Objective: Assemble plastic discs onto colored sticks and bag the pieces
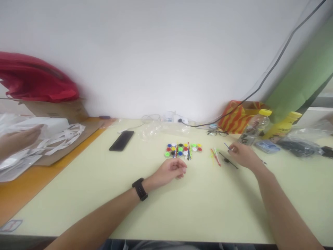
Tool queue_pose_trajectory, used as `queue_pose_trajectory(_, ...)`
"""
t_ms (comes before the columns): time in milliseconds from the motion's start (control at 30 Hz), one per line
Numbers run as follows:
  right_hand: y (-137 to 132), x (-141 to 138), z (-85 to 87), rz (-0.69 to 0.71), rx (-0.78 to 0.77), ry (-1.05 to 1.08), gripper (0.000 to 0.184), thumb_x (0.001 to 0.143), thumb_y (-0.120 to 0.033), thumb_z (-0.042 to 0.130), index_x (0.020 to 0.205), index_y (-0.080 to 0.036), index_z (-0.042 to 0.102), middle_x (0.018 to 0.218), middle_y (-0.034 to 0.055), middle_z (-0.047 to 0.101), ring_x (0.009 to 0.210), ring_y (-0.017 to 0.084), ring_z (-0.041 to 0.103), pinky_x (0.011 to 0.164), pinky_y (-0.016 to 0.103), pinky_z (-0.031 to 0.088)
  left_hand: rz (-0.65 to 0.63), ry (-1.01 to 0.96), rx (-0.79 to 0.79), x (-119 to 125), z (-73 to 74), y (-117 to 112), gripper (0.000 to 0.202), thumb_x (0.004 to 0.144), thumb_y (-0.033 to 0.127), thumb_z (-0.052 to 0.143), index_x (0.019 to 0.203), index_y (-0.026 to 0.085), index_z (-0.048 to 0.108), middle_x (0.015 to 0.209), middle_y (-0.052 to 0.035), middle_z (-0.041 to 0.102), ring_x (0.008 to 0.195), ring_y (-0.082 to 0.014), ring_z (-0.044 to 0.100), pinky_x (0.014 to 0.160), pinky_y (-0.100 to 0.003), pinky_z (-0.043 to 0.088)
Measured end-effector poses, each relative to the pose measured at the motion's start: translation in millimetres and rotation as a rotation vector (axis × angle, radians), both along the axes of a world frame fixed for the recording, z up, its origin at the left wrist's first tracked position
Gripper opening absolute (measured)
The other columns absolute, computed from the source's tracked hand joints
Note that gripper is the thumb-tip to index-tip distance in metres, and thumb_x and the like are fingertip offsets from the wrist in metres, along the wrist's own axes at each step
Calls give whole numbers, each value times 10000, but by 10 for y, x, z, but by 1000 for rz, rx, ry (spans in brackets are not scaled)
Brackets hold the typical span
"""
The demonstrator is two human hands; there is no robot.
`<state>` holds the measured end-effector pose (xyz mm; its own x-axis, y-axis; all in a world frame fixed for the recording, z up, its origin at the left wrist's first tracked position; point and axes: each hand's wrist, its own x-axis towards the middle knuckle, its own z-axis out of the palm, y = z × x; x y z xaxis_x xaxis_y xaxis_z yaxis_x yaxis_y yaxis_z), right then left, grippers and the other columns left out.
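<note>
My left hand [170,171], with a black watch [140,189] on its wrist, rests on the pale table just in front of rows of small coloured discs [168,149]. Its fingers are loosely curled, the thumb apart from the index finger, and nothing shows in them. Thin coloured sticks [189,151] lie across the discs. To the right, my right hand [241,155] pinches a thin blue stick [227,146] between thumb and fingertips, above the table. Beside it lie a black stick [232,164] and several red, white and yellow sticks [215,158].
A black phone [121,140] lies at the left; glasses [218,133] and clear plastic wrap [151,130] near the wall. Bottles [256,126], a striped bag [230,118] and a blue packet [267,146] stand or lie at right. Another person's hand [24,139] is at far left.
</note>
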<state>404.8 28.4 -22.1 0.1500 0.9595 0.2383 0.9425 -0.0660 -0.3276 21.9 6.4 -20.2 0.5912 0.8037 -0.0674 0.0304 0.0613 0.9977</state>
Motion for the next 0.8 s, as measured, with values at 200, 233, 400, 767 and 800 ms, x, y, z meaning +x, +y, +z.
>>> queue_pose_trajectory(200, -45, -52, -25, -10, -84, -89, 194, 889, -355, 561, 930, -219, 693, 858, 87, 754, 725, 249, 662, 621, 330, 388, -7, -5, 5, 1, -11, 3, 333, 840, 447, 787, 939, 142, 697, 852, -63, 691, 726, -149, 657, 703, -296, 525)
queue_pose_trajectory(233, -38, -89, -4, -17, -43, -81, 217, 908, -372, 543, 961, -218, 686, 876, 92, 753, 734, 253, 659, 632, 336, 393, -9, -5, 8, -1, -14, 5, 330, 843, 445, 785, 940, 143, 698, 851, -63, 690, 728, -149, 656, 705, -298, 525)
queue_pose_trajectory(400, -21, -287, 113, 278, -41, 75, 324, 941, -519, 523, 975, -232, 668, 908, 87, 716, 795, 242, 632, 685, 326, 431, -11, -8, 13, -4, -33, 18, 344, 852, 466, 772, 944, 143, 698, 861, -66, 691, 726, -150, 653, 697, -294, 523)
queue_pose_trajectory(767, -140, -492, 223, 347, -139, 134, 205, 953, -322, 434, 829, -238, 574, 767, 29, 678, 712, 206, 598, 646, 290, 392, -17, 3, -2, -17, -55, 32, 408, 964, 531, 611, 984, 134, 705, 883, -82, 701, 758, -161, 669, 715, -295, 527)
queue_pose_trajectory(800, -127, -509, 196, 302, -148, 83, 181, 930, -303, 468, 815, -237, 592, 736, 26, 678, 692, 204, 601, 623, 289, 372, -18, -7, -9, -20, -56, 33, 401, 958, 526, 621, 982, 135, 708, 884, -84, 704, 760, -164, 671, 715, -296, 527)
